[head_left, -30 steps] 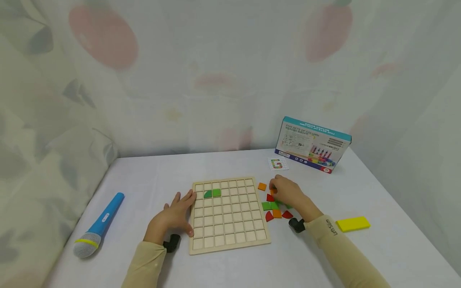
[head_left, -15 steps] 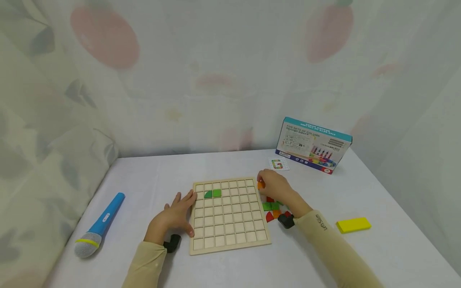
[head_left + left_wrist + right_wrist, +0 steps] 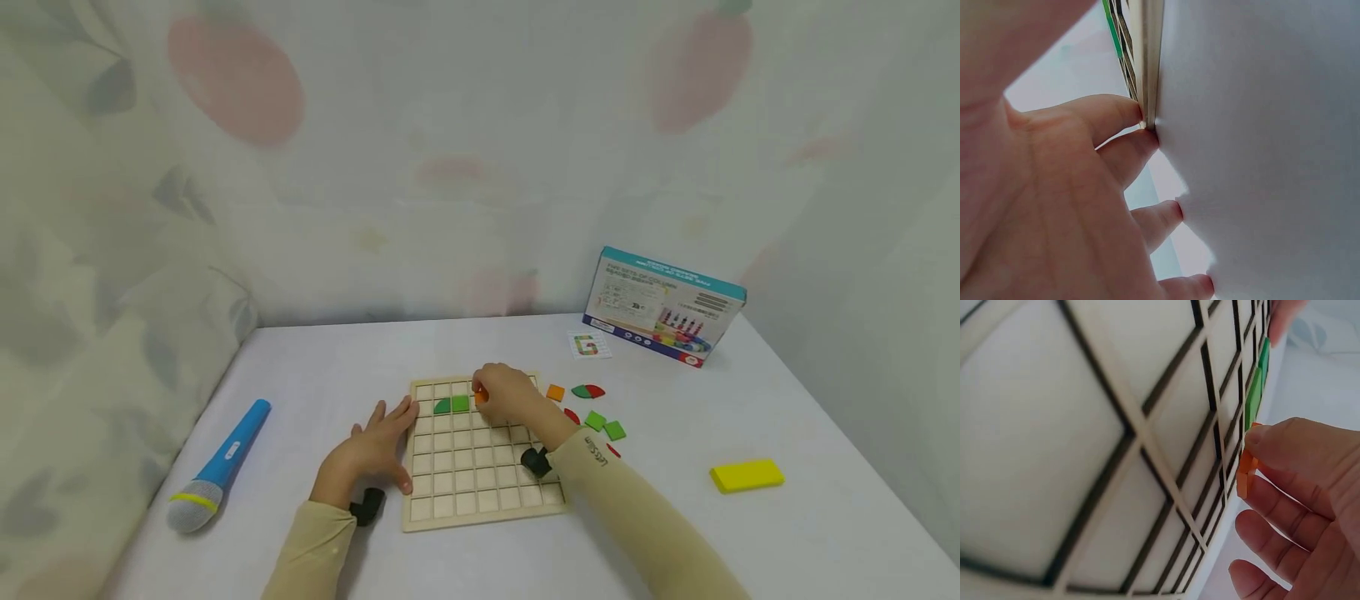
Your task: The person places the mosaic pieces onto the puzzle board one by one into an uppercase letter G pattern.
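At the far left of the table lies a blue microphone (image 3: 225,460), well apart from the left hand (image 3: 369,457), whose spread fingers and thumb touch the left edge of the wooden grid board (image 3: 442,462). Near the board's far edge sit a dark green quarter-round (image 3: 442,407) and, just beside it, a light green square (image 3: 461,403). Right of that square, the right hand (image 3: 512,395) pinches an orange piece (image 3: 1245,474) between thumb and fingers, over the grid. Beyond the board lie an orange tile (image 3: 555,392), red and green pieces (image 3: 588,391), a pattern card (image 3: 589,345), a printed box (image 3: 660,308) and a yellow block (image 3: 747,476). The orange piece, held tilted, could catch on a divider if lowered so; fingers brushing the green square might nudge it, and a slack left hand could let the board slide. Hard to judge are whether the orange is one piece or more, and whether it touches the board. The right arm hides part of the grid and of some red pieces, and the card's small pattern is only roughly legible.
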`<state>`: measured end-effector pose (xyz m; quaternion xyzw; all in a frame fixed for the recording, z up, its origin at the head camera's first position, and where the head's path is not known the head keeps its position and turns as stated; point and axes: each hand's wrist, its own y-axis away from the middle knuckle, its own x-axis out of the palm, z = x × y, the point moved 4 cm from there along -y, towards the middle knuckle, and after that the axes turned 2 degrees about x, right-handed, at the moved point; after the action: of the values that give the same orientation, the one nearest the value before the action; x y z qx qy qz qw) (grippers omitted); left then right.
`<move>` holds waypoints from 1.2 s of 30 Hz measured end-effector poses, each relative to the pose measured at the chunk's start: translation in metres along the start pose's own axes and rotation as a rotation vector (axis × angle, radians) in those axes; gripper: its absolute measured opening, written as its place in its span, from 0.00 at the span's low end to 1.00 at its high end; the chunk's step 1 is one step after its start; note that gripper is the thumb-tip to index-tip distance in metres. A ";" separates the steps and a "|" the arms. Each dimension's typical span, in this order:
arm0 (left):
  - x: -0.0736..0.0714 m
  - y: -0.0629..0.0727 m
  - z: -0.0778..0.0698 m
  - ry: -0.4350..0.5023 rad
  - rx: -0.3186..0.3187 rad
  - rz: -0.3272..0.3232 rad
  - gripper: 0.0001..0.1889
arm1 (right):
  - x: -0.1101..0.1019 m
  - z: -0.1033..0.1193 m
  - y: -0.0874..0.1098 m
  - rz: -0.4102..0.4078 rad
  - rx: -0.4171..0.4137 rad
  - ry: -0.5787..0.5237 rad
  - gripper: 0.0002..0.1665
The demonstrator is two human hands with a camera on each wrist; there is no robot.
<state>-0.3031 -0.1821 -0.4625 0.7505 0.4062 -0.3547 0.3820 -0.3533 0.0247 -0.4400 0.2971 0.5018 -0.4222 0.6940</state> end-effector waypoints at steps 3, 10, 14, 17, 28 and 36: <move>0.000 -0.001 -0.003 0.001 -0.001 0.000 0.68 | 0.004 0.002 -0.002 0.002 0.015 0.028 0.10; -0.002 -0.001 -0.008 -0.013 0.010 0.001 0.67 | 0.006 0.001 -0.001 0.008 0.033 -0.001 0.09; -0.002 -0.001 -0.008 -0.013 0.010 0.000 0.67 | 0.007 0.000 -0.001 0.012 0.034 -0.009 0.09; -0.001 -0.001 -0.008 -0.009 0.007 0.001 0.68 | 0.007 0.000 0.000 0.014 0.034 -0.003 0.10; 0.002 -0.003 -0.002 -0.008 -0.003 0.002 0.68 | -0.006 -0.008 0.015 0.015 0.046 -0.042 0.14; 0.002 -0.003 0.001 -0.008 -0.016 0.005 0.69 | -0.021 -0.048 0.035 0.000 0.146 -0.039 0.14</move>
<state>-0.3048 -0.1812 -0.4654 0.7469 0.4056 -0.3538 0.3905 -0.3464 0.0872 -0.4361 0.3385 0.4561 -0.4633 0.6802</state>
